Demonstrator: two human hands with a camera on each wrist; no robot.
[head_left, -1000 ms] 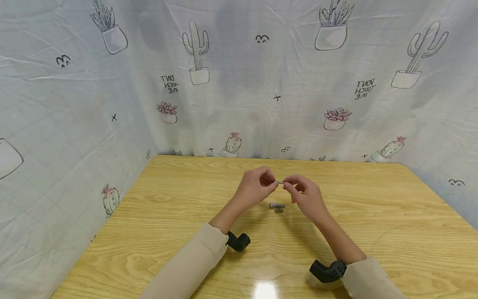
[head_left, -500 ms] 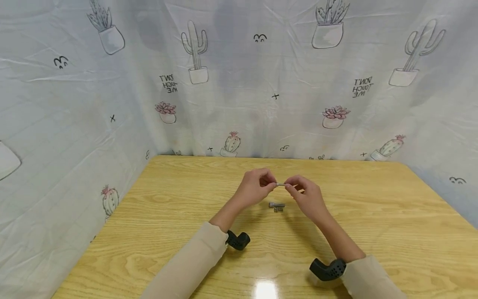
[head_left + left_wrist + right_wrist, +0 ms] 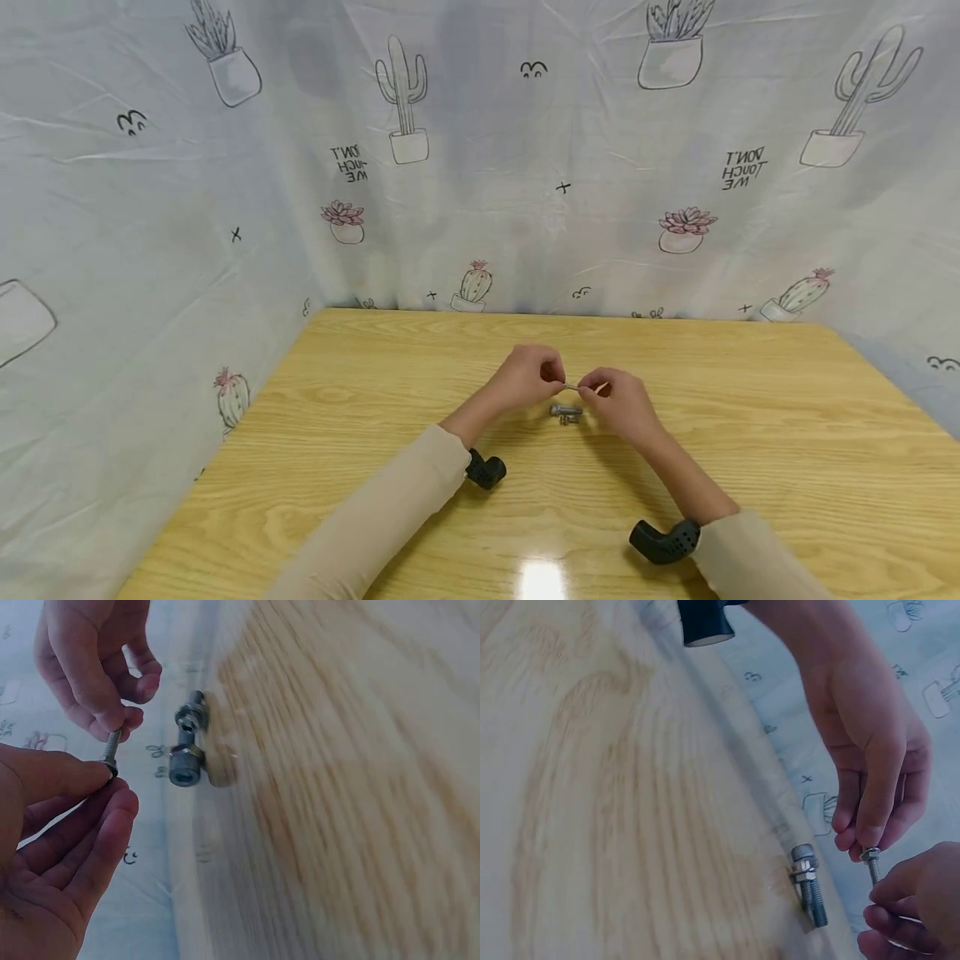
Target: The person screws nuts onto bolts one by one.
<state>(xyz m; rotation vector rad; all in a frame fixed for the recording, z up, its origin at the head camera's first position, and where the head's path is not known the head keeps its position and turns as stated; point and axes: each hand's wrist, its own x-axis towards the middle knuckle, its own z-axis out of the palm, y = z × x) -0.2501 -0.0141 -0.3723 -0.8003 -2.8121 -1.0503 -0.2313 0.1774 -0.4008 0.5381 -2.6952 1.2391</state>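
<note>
Between my two hands is a small metal bolt [image 3: 572,387]. My left hand [image 3: 527,379] pinches its head end between thumb and fingertips. My right hand [image 3: 624,407] pinches the tip of its threaded shank, seen closer in the right wrist view, where a nut or washer-like ring [image 3: 871,855] sits by the left fingertips. Just nearer than the hands, a larger socket-head bolt [image 3: 566,410] lies on the wooden table [image 3: 420,367]. Beside it lies a shorter bolt [image 3: 569,420], which appears to carry a nut or washers. The fingertips hide both ends of the held bolt.
A white curtain [image 3: 495,167] printed with cacti hangs behind the table and along its sides. Black curved wrist mounts [image 3: 664,542] sit on both forearms at the cuffs. Light glares off the table's near part.
Both hands have come down slightly nearer the two bolts on the table, still pinching the small bolt. The head view has shifted a little.
</note>
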